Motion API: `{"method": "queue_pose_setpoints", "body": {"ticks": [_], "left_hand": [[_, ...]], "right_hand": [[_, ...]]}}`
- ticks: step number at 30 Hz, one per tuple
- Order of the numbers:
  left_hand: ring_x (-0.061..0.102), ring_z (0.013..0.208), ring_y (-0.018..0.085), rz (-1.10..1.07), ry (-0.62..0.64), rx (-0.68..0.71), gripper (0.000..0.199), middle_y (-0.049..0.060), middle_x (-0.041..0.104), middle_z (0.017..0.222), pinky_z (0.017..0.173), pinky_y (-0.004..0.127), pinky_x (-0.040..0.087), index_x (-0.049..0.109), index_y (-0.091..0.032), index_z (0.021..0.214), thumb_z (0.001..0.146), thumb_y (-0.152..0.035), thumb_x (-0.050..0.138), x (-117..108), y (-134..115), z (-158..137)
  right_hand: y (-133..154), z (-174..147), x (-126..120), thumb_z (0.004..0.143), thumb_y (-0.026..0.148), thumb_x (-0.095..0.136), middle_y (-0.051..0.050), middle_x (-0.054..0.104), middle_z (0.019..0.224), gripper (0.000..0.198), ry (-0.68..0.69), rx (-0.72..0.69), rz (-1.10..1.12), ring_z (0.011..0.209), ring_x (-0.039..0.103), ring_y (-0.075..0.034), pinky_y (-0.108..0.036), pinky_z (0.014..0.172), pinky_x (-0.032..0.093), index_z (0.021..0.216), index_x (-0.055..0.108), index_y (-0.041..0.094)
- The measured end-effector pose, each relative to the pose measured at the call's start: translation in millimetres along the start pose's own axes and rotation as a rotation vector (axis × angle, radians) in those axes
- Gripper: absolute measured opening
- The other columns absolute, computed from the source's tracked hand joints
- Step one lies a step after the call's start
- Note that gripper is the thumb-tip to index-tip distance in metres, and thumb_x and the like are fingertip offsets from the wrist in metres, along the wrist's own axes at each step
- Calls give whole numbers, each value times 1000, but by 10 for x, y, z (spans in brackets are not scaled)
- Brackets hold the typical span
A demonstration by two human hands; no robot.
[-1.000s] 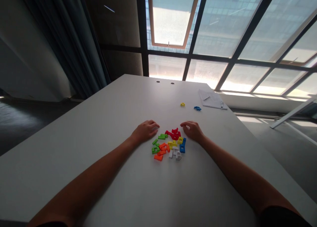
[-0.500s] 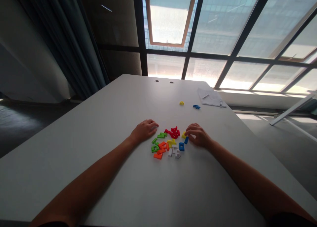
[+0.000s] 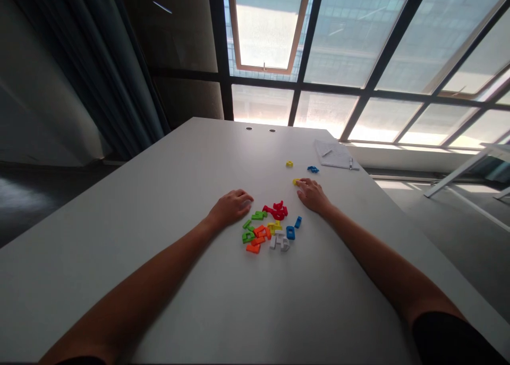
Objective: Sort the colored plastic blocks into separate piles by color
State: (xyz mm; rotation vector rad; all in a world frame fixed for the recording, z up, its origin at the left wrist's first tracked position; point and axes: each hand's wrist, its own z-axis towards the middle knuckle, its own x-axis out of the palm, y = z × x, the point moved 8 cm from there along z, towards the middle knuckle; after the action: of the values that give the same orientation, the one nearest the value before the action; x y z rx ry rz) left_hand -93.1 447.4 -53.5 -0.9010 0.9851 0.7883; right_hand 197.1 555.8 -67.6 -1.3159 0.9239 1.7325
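My right hand (image 3: pixel 313 196) reaches across the table beyond the pile, its fingers closed on a small yellow plastic piece (image 3: pixel 295 182). My left hand (image 3: pixel 231 208) rests on the tabletop left of the pile, fingers loosely extended and holding nothing. Between my arms lie small plastic pieces sorted loosely by colour: red pieces (image 3: pixel 278 211), green pieces (image 3: pixel 248 237), orange pieces (image 3: pixel 258 240), yellow pieces (image 3: pixel 274 227), white pieces (image 3: pixel 280 241) and blue pieces (image 3: pixel 290 232). Farther off are another yellow piece (image 3: pixel 289 164) and a small blue cluster (image 3: pixel 313 169).
Papers (image 3: pixel 337 155) with pens on them lie near the far right edge of the white table (image 3: pixel 167 179). Two round holes sit at the far end. Windows stand behind, a dark curtain (image 3: pixel 91 62) hangs at left, and a white-legged table (image 3: pixel 458 171) is at right.
My right hand has moved forward, away from me, taking a yellow piece from the pile's right side toward the far yellow and blue pieces. My left hand stays in place.
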Motion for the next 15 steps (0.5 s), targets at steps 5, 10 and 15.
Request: {"method": "queue_pose_setpoints", "body": {"ticks": [5,10,15], "left_hand": [[67,110,25,-6,-2,5,29,7,71,123,96,38,57,75,-27,118,97,-34,57,-7,-11,5],[67,109,25,-5,4,1,28,6,71,123,93,37,58,75,-28,119,98,-35,57,-14,-15,6],[67,110,25,-14,1,1,27,6,71,123,95,38,58,74,-28,118,98,-35,58,-22,-27,1]], "right_hand": [[53,368,84,102,23,46,-18,55,152,50,-11,13,-48,132,53,-34,-46,110,44,151,58,20],[76,730,206,101,23,42,-19,50,158,58,-7,75,-45,134,52,-35,-49,111,44,158,50,16],[14,896,306,101,27,38,-14,39,169,63,20,113,-43,144,44,-35,-53,116,39,163,42,14]]}}
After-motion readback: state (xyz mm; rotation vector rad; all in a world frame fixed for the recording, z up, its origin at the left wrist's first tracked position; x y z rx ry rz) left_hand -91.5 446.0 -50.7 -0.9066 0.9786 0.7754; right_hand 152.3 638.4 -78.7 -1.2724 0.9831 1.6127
